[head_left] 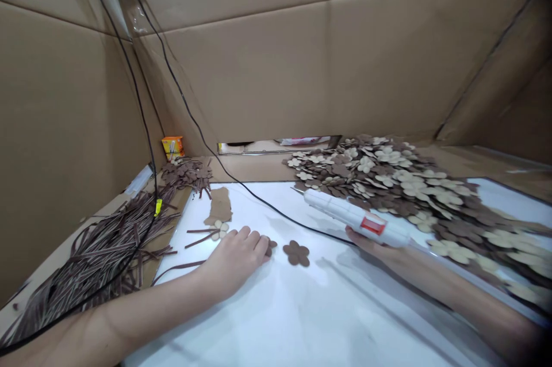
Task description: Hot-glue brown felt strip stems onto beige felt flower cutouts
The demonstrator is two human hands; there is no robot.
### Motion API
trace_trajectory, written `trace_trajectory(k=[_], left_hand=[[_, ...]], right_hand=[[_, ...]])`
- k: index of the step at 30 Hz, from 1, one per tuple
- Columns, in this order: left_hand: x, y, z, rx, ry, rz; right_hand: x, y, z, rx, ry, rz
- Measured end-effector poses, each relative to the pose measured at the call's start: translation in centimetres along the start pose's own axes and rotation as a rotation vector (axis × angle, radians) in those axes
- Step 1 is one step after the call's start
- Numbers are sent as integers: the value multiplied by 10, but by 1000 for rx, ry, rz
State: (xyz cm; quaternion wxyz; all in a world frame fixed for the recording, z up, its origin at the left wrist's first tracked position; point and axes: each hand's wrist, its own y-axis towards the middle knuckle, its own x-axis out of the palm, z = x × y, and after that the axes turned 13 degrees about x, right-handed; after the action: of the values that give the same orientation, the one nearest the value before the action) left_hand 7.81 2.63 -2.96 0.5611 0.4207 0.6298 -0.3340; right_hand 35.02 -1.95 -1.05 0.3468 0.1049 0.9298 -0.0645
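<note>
We're live over a white-topped work table (297,321) boxed in by tan corrugated cardboard walls (259,68), and look at that left hand (235,260): open and flat on the white surface, its fingers (254,239) stretched forward, with the tips right beside a small dark brown cut-out (271,248) that's partly hidden behind them. Just to the right, a brown five-petal flower cut-out (296,253) lies flat on the table, touching neither hand. Over on the right side, we've got the right hand (366,239) closed around a white plastic hot-glue gun (340,210) with a red patch (373,225) on its side, the gun lying across the palm. A thin black cable (259,196) sweeps over the table toward that hand. Behind it, a huge heap of beige and brown flower cut-outs (388,183) spreads along the far right edge of the table. Near the far left edge, we spot a beige flower cut-out (219,230) with thin brown strips (200,230) beside it, and a tan scrap sheet (219,206) just above. Beyond the left edge, a great tangle of long brown strips (95,257) sprawls under the left forearm, with a small orange box (172,147) in the far corner!
</note>
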Motion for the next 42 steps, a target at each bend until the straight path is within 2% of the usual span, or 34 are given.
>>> trace_trajectory(k=[3, 9, 14, 17, 20, 24, 26, 30, 33, 35, 39, 42], left_hand=[[1, 5, -3, -44, -14, 0], [-13, 11, -12, -216, -78, -27], [-15, 11, -29, -293, -51, -47], [-17, 12, -28, -308, -1, -32], [-20, 15, -8, -209, 15, 17], [-11, 25, 29, 127, -37, 147], [-2, 32, 40, 152, 34, 146], [9, 38, 41, 206, 196, 128], [7, 34, 34, 258, 96, 161], [2, 29, 30, 211, -122, 228], [-8, 17, 23, -47, -555, 350], [-10, 5, 18, -232, -661, 275]], right_hand=[[-1, 4, 6, -47, 30, -5], [-1, 12, 19, -106, 72, 21], [-2, 11, 22, -139, 75, 8], [-3, 12, 22, -151, 80, 0], [-2, 12, 23, -155, 88, 0], [-2, 11, 22, -152, 100, 6], [-2, 10, 21, -156, 104, 4], [-3, 8, 18, -166, 99, -18], [-5, 7, 15, -169, 100, -36], [-6, 6, 15, -167, 105, -47], [-6, 6, 17, -156, 108, -74], [-6, 8, 20, -151, 84, -122]])
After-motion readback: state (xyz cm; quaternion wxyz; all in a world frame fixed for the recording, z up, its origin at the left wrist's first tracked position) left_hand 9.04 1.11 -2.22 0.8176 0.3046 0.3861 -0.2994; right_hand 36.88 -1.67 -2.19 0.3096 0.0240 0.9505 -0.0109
